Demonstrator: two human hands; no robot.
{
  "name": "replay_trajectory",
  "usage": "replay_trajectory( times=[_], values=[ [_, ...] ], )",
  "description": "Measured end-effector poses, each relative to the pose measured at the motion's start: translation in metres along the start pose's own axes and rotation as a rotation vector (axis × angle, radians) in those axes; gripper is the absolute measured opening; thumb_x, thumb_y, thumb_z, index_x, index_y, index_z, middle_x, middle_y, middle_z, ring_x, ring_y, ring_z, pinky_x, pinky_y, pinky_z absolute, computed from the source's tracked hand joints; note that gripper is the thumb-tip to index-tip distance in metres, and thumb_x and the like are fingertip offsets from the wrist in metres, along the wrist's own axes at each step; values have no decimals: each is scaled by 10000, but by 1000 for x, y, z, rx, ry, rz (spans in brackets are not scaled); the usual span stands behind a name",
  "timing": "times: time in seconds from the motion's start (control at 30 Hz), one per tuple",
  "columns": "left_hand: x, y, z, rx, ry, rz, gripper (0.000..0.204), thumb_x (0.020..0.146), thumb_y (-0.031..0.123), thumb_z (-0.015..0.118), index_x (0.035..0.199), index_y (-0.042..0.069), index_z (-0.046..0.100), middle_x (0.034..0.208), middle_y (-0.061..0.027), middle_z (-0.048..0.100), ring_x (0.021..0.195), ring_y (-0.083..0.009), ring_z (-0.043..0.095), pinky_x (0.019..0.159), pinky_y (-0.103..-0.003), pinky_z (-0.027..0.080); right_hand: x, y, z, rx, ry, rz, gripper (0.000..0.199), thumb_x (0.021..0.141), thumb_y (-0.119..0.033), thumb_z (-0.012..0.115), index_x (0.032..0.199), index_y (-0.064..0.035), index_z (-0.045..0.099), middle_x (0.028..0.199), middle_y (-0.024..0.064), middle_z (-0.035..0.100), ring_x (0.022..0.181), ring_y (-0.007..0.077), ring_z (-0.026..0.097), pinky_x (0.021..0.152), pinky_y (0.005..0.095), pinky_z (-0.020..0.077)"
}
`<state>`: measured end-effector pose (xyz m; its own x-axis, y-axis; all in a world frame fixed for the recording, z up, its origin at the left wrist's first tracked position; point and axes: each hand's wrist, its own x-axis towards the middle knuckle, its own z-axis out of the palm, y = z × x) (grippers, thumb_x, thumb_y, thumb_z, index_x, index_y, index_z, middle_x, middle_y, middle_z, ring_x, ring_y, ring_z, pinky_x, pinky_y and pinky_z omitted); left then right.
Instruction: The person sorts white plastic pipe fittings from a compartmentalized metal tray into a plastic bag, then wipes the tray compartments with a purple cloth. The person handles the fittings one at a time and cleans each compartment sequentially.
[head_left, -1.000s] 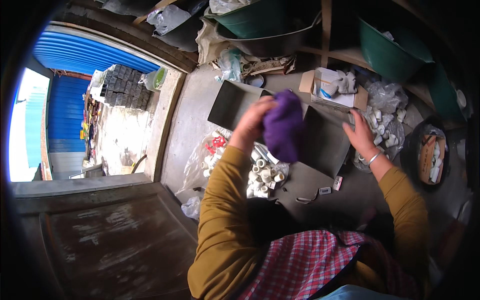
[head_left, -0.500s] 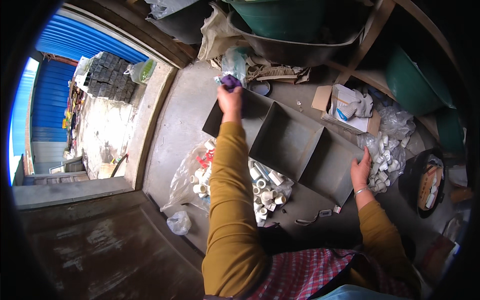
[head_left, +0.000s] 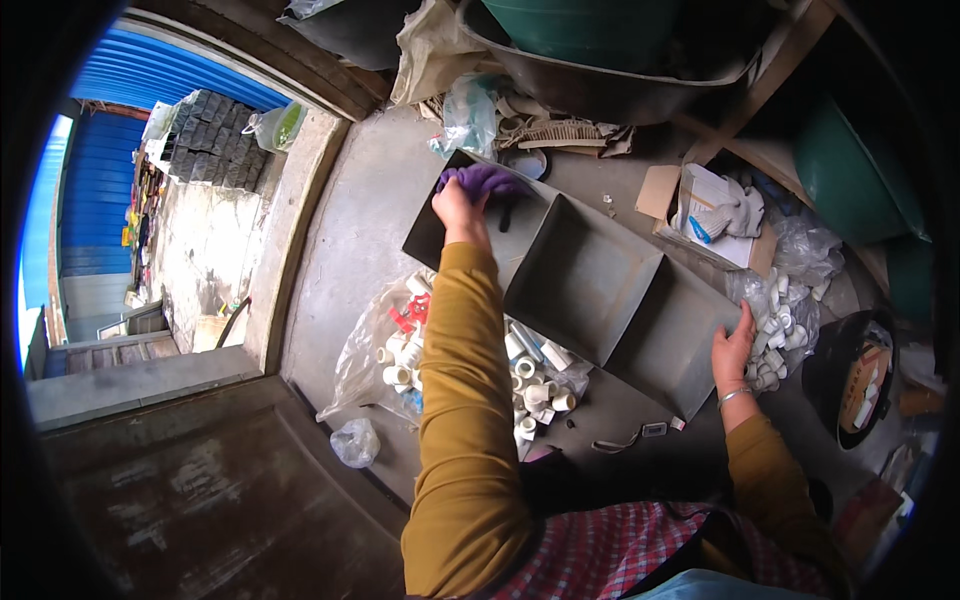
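A long grey metal tray [head_left: 590, 290] with three compartments lies slanted on the concrete floor. My left hand [head_left: 458, 205] is stretched out over its far left compartment and grips a purple cloth [head_left: 485, 180] pressed against that compartment. At the tray's near right end, my right hand [head_left: 733, 348] lies flat with its fingers on the rim. Both sleeves are mustard yellow.
White plastic pipe fittings [head_left: 530, 375] lie on a clear plastic sheet beside the tray's near side. More fittings fill a bag [head_left: 785, 320] by my right hand. A cardboard box [head_left: 710, 215], green tubs [head_left: 600, 30], a black bucket [head_left: 850, 385] and a doorway step [head_left: 300, 230] surround the spot.
My left hand went from close in front of me, holding the purple cloth, out to the tray's far left compartment. My right hand stayed at the tray's right end.
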<state>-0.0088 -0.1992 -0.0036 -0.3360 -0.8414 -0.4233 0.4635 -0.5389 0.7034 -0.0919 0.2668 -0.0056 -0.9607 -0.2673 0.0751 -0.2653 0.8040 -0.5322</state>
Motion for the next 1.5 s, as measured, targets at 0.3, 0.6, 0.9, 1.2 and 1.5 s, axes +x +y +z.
replay_trajectory(
  times=[0.3,0.6,0.9,1.2,1.5],
  values=[
    [-14,-40,-14,1591,-884,-10,452,706,84,612,1148,98,517,911,-97,609,777,-202,595,654,-311,502,-1,5,2,-11,-7,15,595,672,52,523,1231,-20,332,1177,244,394,1108,386,390,949,401,324],
    [-35,9,8,534,-441,-212,277,792,29,484,1068,38,499,905,-85,587,805,-227,600,658,-375,518,-3,1,1,-31,-17,-39,587,677,49,504,1233,-32,335,1172,237,390,1100,383,396,945,398,326],
    [-45,-14,13,1361,-723,-438,381,723,59,593,1101,100,565,856,-72,605,724,-183,597,571,-312,514,-2,6,3,-31,3,-48,587,669,61,505,1226,-31,345,1156,236,410,1092,388,397,940,395,328],
    [-28,-20,-23,1303,-535,-106,295,699,39,563,990,-5,575,814,-94,611,710,-184,598,625,-305,485,-1,2,3,-27,-19,-76,584,672,68,491,1228,-32,339,1166,238,403,1093,388,396,941,397,330],
    [-64,24,25,967,-708,-66,230,713,10,564,941,34,583,828,-13,588,722,-144,580,648,-264,477,-2,1,0,-6,-11,-14,593,675,81,477,1238,-34,330,1184,242,387,1093,394,399,931,405,339]
  ],
)
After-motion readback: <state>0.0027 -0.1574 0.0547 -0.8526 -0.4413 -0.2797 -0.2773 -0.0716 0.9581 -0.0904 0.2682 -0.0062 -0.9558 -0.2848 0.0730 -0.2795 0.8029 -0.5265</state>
